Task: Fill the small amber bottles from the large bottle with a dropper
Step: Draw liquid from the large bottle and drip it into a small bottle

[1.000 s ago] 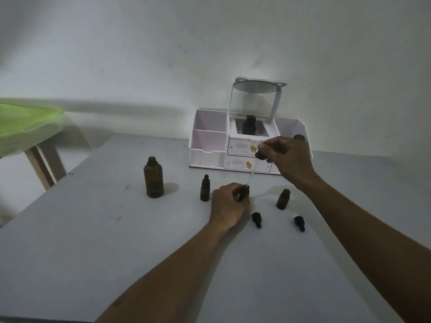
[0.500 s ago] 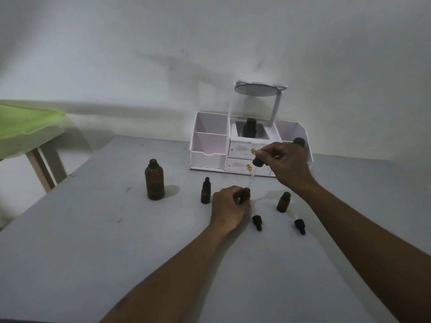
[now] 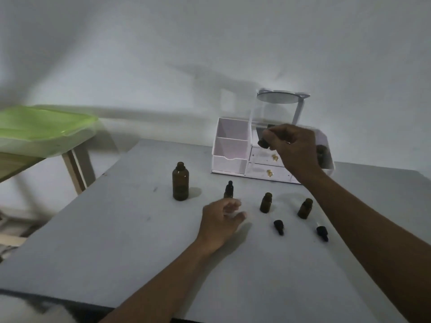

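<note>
The large amber bottle (image 3: pixel 180 181) stands uncapped at the left of the grey table (image 3: pixel 116 241). A small capped amber bottle (image 3: pixel 228 190) stands behind my left hand (image 3: pixel 220 223), which hovers open over the table. Two uncapped small amber bottles stand to the right, one (image 3: pixel 265 202) in the middle and one (image 3: pixel 305 208) further right. My right hand (image 3: pixel 291 145) is raised in front of the organizer, pinching the dropper's black bulb (image 3: pixel 263 142); its glass tube is too blurred to see.
Two black dropper caps (image 3: pixel 278 226) (image 3: pixel 322 232) lie on the table in front of the open bottles. A white drawer organizer (image 3: pixel 231 150) with a round mirror (image 3: pixel 278 98) stands at the back. A green tray (image 3: pixel 42 127) rests on a stand at the left.
My left hand let go of the middle small bottle and drew back left, open. My right hand lifted the dropper up and away from that bottle toward the organizer.
</note>
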